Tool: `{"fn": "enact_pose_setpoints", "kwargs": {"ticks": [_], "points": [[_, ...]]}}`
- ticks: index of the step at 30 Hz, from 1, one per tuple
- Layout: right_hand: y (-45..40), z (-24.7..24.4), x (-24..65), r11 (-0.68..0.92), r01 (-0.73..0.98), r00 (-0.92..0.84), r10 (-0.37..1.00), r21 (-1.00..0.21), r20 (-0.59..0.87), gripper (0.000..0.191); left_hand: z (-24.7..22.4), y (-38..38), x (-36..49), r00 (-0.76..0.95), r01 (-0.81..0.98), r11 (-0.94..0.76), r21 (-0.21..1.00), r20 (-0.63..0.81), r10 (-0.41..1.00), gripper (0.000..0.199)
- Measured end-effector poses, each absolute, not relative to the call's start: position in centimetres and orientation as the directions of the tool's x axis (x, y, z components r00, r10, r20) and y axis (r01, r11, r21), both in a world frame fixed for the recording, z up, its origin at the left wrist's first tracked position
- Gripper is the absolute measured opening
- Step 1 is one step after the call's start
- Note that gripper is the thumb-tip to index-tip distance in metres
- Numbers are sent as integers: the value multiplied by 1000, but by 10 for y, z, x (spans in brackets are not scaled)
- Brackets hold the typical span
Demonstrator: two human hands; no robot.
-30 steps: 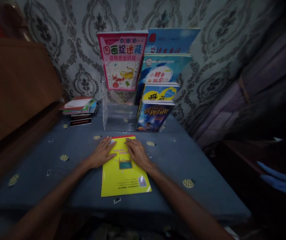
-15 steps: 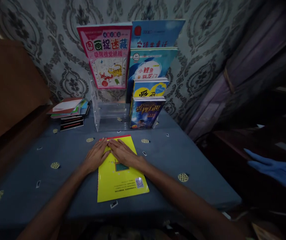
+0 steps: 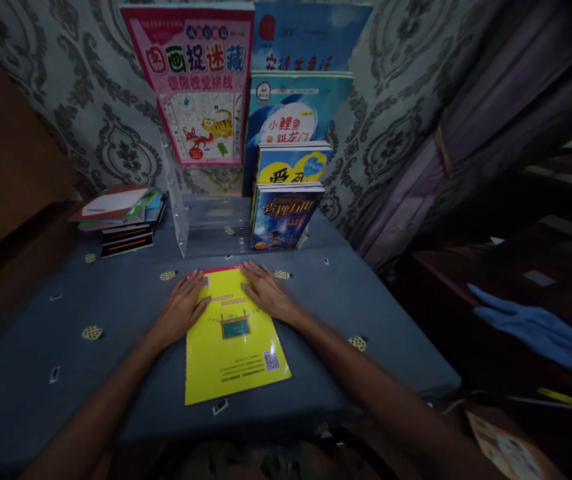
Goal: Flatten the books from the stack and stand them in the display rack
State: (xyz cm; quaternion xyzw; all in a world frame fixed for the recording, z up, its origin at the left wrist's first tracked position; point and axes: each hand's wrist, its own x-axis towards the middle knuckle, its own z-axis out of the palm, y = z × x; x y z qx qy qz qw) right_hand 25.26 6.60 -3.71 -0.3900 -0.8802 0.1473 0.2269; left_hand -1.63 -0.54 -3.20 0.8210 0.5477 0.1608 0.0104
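Note:
A thin yellow book [image 3: 211, 363] lies flat on the table, a small green chalkboard picture and a QR code showing on its cover and red along its far edge. My left hand [image 3: 182, 303] rests at its upper left edge, palm down with fingers stretched out. On the upper right edge lies my right hand [image 3: 269, 290], its fingers extended and slightly apart. Neither hand is wrapped around the book. Beyond them stands a clear stepped book rack [image 3: 206, 240]; its right side carries several books, with a dark blue book [image 3: 286, 217] in front.
A pink picture book [image 3: 201, 100] stands upright at the rack's upper left. Left of the rack is a pile of books and papers [image 3: 121, 207]. A brown box [image 3: 11, 160] borders the left side. At right, off the table, lies a blue glove [image 3: 531, 327]; a curtain [image 3: 416, 187] hangs behind.
My right hand has slid to the right, from the middle of the yellow book to its upper right edge, uncovering the chalkboard picture. The left hand stays at the left edge. The view has shifted slightly.

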Motion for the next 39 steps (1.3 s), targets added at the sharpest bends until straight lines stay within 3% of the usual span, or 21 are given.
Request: {"fn": "enact_pose_setpoints", "kwargs": {"ticks": [9, 16, 26, 35, 39], "points": [[86, -33, 264, 607, 470, -558, 767, -641, 318, 43, -30, -9, -12, 281, 936, -322, 146, 243, 928, 57], [96, -32, 269, 521, 330, -520, 797, -787, 309, 47, -29, -2, -9, 362, 916, -393, 78, 257, 896, 61], [95, -21, 272, 448, 268, -475, 832, -853, 288, 56, -24, 37, 15, 560, 811, -573, 116, 124, 819, 62], [98, -21, 272, 486, 286, -493, 814, -826, 308, 61, -20, 54, 48, 605, 754, -630, 185, 177, 776, 54], [99, -23, 272, 488, 288, -493, 813, -824, 309, 62, -19, 56, 50, 608, 750, -641, 163, 208, 766, 50]]}}
